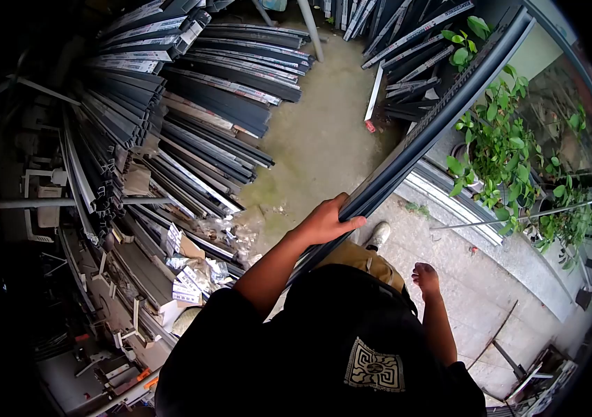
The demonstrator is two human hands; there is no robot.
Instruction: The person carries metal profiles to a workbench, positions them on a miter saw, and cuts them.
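Observation:
My left hand (pixel 329 219) is closed over a bundle of long dark metal profiles (pixel 414 146), its thumb pointing to the right. The profiles run diagonally from beside my waist up to the top right. Below the hand, my body and arm hide their near end. My right hand (pixel 426 279) hangs by my right side, apart from the profiles. Its fingers are loosely curled, and nothing shows in them.
Stacks of dark profiles (pixel 226 76) lie at the left, with more profiles (pixel 414 62) at top right. Paper and plastic scraps (pixel 195 278) sit lower left. Leafy potted plants (pixel 504 125) stand right. My shoe (pixel 379 235) is on the concrete floor (pixel 310 139).

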